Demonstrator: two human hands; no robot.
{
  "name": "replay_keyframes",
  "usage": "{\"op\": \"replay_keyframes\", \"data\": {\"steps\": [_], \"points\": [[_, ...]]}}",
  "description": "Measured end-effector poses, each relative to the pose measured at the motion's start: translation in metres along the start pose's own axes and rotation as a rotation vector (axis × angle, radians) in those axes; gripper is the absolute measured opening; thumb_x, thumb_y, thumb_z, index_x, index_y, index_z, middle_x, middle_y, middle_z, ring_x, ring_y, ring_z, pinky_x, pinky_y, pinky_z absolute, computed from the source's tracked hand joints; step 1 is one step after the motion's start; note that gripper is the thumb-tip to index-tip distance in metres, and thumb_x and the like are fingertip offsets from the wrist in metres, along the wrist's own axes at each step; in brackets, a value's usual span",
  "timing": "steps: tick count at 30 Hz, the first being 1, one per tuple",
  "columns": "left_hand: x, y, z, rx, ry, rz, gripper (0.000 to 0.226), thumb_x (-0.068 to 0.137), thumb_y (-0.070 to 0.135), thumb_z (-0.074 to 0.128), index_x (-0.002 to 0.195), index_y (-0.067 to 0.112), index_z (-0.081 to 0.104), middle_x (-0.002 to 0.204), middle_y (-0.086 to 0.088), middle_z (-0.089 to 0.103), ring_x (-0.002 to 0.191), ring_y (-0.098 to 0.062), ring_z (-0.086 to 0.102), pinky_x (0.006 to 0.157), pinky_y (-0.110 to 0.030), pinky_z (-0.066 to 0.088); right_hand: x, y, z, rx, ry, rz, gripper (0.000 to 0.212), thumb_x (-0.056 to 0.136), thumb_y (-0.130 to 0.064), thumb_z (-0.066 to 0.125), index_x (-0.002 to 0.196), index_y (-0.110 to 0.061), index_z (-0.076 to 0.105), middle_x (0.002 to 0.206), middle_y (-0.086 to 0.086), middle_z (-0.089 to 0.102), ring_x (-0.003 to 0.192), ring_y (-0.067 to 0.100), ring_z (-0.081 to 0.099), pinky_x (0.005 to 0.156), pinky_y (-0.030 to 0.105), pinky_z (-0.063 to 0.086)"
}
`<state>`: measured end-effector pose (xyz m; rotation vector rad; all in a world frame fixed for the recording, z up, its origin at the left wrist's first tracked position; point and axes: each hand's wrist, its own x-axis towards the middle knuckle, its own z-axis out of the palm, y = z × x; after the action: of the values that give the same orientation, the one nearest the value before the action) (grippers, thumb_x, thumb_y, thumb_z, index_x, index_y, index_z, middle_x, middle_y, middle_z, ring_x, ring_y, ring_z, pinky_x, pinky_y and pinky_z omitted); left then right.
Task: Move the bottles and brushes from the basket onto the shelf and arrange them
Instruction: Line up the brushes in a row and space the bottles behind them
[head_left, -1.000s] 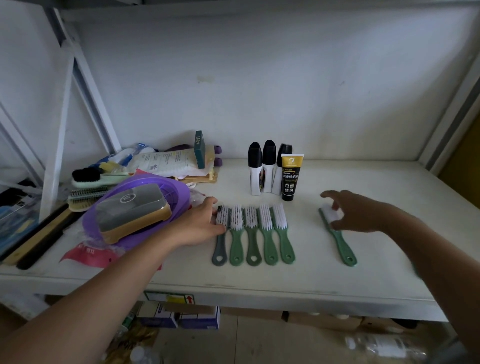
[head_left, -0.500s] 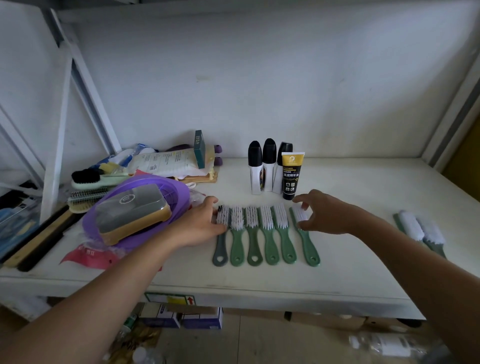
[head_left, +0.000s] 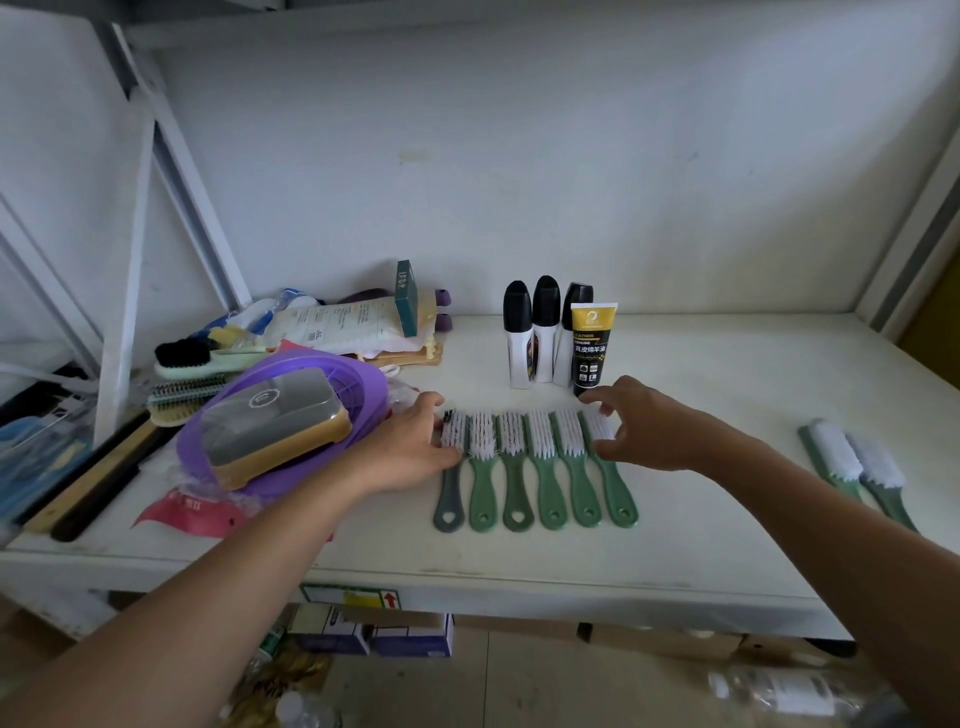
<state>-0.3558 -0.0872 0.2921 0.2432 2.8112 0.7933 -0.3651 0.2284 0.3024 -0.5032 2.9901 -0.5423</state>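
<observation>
Shelf contents, left to right. Mint-green plastic brush with black bristles (head_left: 208, 356) and mixed packets, heaped at the left end of the white painted shelf (head_left: 727, 519), apparently not part of the display. Purple perforated plastic basket (head_left: 358, 371), tipped on the heap, carrying one grey-topped, tan-based block brush (head_left: 275, 421); judged not yet unloaded. Left hand (head_left: 410, 449): fingers straight and together, laid against the outer side of the grey-handled white-bristle brush (head_left: 451, 499), gripping nothing; it appears to serve as a stop for the row's left end. Row of six slim white-bristled plastic brushes (head_left: 540, 457), one grey and five green, lying flat near the shelf's front edge, heads touching side by side, handles towards the person and hanging-holes level. Such packing suggests a tidy, countable display. Behind the row, three white bottles with black caps (head_left: 543, 332), upright and touching, with a black-and-yellow tube (head_left: 592, 348) standing on its cap in front of the rightmost; placed at the back, probably so the labels face out. Right hand (head_left: 654, 426): fingers spread and arched, tips and thumb touching the head of the rightmost green brush without closing round it, seemingly pressing it against its neighbour. Two green-handled white-bristled brushes (head_left: 852, 473), lying together well apart on the right, probably waiting to join the row.
</observation>
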Motion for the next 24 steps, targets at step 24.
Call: {"op": "replay_keyframes", "data": {"steps": [24], "points": [[0.0001, 0.001, -0.0003, -0.002, 0.005, 0.004, 0.086, 0.086, 0.044, 0.067, 0.155, 0.024, 0.02, 0.149, -0.004, 0.048, 0.129, -0.022, 0.052, 0.11, -0.043, 0.043, 0.0003, -0.0046, -0.002, -0.022, -0.063, -0.029, 0.058, 0.086, -0.038, 0.07, 0.136, -0.054, 0.047, 0.112, -0.003, 0.044, 0.088, 0.01, 0.054, 0.082, 0.029, 0.047]]}}
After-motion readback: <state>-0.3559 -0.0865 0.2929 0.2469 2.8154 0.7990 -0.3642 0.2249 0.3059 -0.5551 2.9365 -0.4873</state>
